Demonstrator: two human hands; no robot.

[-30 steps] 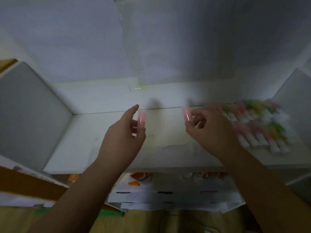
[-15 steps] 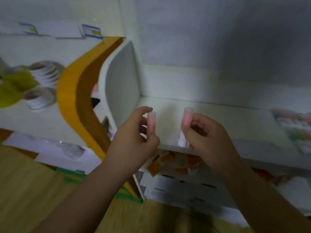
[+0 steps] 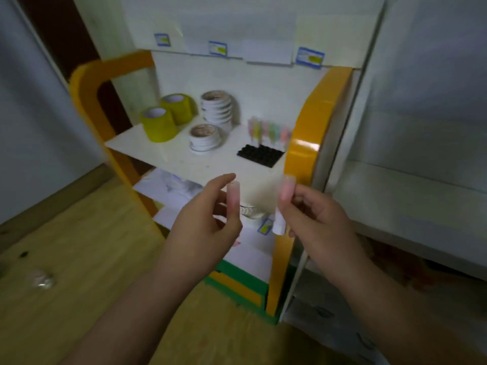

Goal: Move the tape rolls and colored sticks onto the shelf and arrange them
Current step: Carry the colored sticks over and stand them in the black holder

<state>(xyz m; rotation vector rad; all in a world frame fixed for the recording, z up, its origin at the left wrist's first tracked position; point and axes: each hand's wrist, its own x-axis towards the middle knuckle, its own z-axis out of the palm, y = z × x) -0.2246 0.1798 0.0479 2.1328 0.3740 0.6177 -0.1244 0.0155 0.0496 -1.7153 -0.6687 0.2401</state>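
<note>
Well, shelf labels (image 3: 309, 57) unreadable, both hands w/ sticks

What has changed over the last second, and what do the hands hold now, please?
The view swung left from the white shelf to the orange-framed shelf with its tape rolls. The left hand and right hand each still pinch a pink stick upright; nothing was released.

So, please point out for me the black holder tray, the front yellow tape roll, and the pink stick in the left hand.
black holder tray (image 3: 261, 155), head view, middle of its top.
front yellow tape roll (image 3: 159, 126), head view, outer side.
pink stick (image 3: 233, 196), head view, upper half above the left hand's thumb.
</note>
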